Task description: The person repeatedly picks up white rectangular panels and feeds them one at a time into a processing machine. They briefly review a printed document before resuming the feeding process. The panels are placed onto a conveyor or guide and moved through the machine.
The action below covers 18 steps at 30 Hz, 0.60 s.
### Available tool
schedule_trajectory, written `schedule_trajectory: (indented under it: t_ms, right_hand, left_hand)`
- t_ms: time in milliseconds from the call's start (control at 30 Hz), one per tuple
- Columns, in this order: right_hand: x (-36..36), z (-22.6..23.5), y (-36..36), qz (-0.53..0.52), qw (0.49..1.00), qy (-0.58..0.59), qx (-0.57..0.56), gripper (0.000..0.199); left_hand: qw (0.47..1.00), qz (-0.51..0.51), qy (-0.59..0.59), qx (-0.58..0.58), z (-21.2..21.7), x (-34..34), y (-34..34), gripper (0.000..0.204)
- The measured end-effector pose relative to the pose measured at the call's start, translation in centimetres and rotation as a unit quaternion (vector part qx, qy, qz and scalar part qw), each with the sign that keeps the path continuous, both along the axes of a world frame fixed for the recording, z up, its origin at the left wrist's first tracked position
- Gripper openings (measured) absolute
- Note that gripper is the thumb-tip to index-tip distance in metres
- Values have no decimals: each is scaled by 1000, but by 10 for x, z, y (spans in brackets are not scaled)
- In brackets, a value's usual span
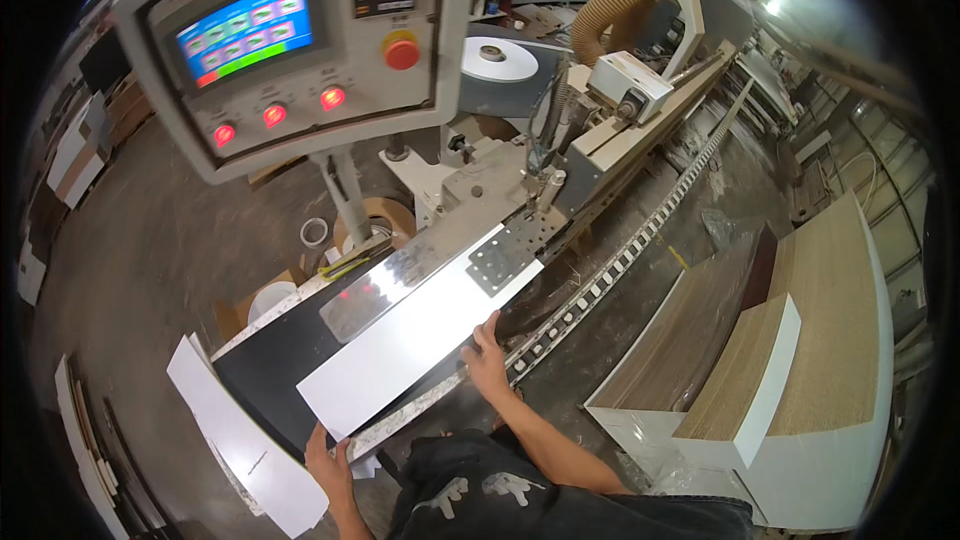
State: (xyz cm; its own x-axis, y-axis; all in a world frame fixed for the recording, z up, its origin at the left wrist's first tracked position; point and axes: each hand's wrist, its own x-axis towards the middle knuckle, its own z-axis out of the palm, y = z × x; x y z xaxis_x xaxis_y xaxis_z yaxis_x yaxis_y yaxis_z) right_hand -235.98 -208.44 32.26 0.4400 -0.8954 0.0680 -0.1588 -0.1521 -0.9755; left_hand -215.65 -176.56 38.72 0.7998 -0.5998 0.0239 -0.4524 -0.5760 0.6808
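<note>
A long white panel (400,350) lies flat on the machine's dark bed (270,385), its far end under a perforated metal plate (500,258). My left hand (330,460) grips the near corner of the panel, with the thumb and fingers on either side of it. Farther along the panel's right edge, my right hand (487,360) touches the side with its fingers stretched out and apart. The undersides of both hands are hidden.
A control box (300,50) with a lit screen and red buttons hangs at upper left. White boards (250,440) lie left of the bed. A roller track (610,275) runs off to the right. Wood-grain panels (830,310) stand stacked at far right.
</note>
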Motion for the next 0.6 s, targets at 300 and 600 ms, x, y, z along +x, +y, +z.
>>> schedule_trajectory:
  t_ms: [300,600]
  right_hand:
    - [-44,18,-94,-18,1000,-4,-9,57]
    - [-86,33,-189,-7,998,-18,67,63]
  left_hand:
    - [975,-37,-216,35,11,-51,-100,44]
    - [969,-38,-240,37,-9,-84,-182,39]
